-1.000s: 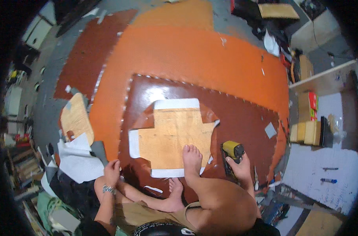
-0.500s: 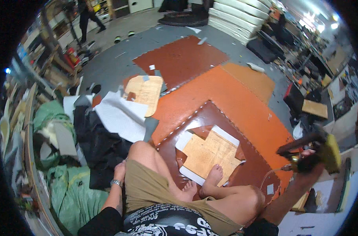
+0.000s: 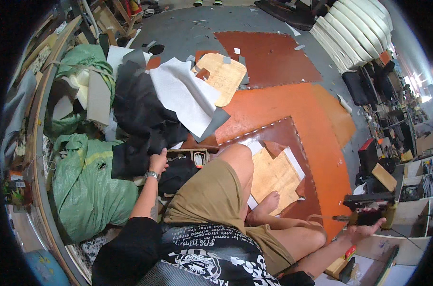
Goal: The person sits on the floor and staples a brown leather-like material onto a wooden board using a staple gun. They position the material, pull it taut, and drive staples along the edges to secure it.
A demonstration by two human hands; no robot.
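Note:
My left hand grips the edge of black fabric, above an open wooden box with dark contents and small items. In my right hand, at lower right, is a yellow-and-black staple gun with a hose. By my bare feet, a tan board with white and brown flaps rests on maroon sheet. A white sheet and a rounded tan board lie beyond the fabric.
Green sacks and a wooden frame line the left side. Orange matting spreads ahead. A stack of white foam slabs, dark cushions and shelving clutter the right. Shoes stand on the far floor.
The view has swung left. My left hand has moved from beside my leg onto the black fabric, and the box now shows. My right hand has raised the staple gun off the maroon sheet.

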